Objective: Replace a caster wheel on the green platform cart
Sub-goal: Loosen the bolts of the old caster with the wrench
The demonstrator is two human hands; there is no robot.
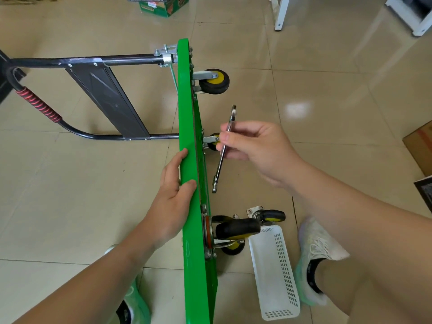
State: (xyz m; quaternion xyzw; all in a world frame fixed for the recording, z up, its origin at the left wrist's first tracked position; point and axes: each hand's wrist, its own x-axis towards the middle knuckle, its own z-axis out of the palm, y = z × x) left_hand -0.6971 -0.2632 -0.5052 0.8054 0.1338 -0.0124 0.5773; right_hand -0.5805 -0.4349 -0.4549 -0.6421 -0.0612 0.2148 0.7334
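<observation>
The left hand (pixel 174 190) is gripping the green platform cart (pixel 189 113), its fingers curling over the upturned rim so the wheels are facing the right hand (pixel 254 148). That hand's fingers are pinching a wrench (pixel 219 170). A loose caster (pixel 268 216) is lying below them.

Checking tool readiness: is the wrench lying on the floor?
No, the right hand holds the wrench up in the air beside the green cart.
</observation>
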